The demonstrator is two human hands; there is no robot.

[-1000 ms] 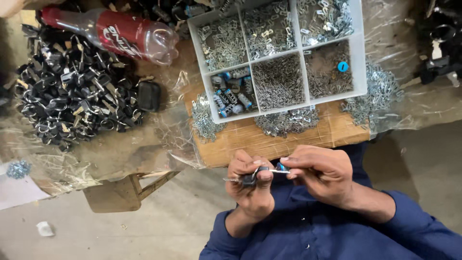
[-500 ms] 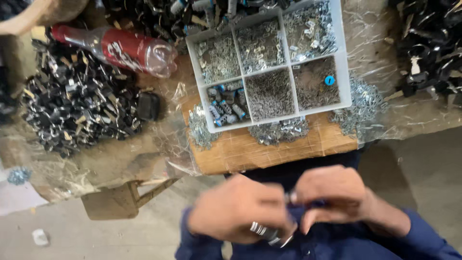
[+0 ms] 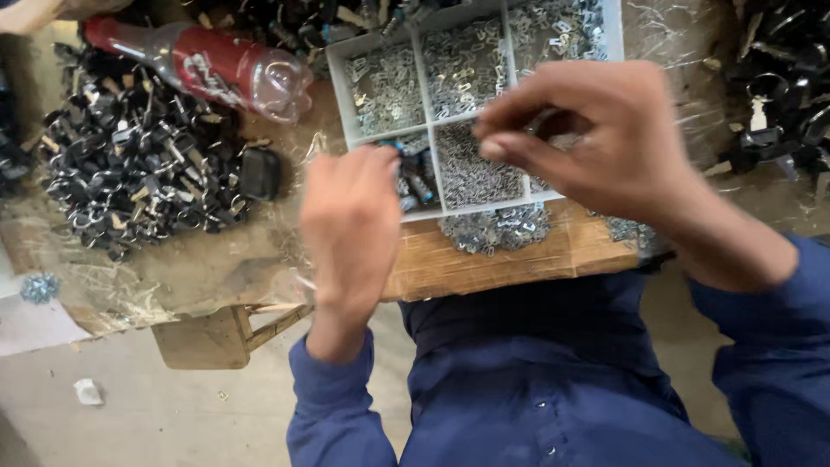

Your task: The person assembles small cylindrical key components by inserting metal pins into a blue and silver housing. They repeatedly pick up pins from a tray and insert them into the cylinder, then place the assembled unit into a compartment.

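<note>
A white compartment tray (image 3: 339,95) filled with small silver metal parts sits on a wooden board (image 3: 510,255). My left hand (image 3: 346,229) hovers at the tray's near left corner, knuckles up and fingers curled, beside the compartment of small blue parts (image 3: 421,183). My right hand (image 3: 596,138) is over the tray's right side with thumb and fingertips pinched together above the silver parts. Both hands are motion-blurred, and anything they hold is hidden.
A red plastic bottle (image 3: 207,65) lies left of the tray. A big heap of black clips (image 3: 130,173) and a small black box (image 3: 259,173) lie on clear plastic sheeting. More black parts (image 3: 778,86) sit at far right. Loose silver parts (image 3: 493,229) spill off the tray.
Both hands have risen from my lap, where they worked a small part together, and moved apart up to the tray. The view has moved closer to the bench.
</note>
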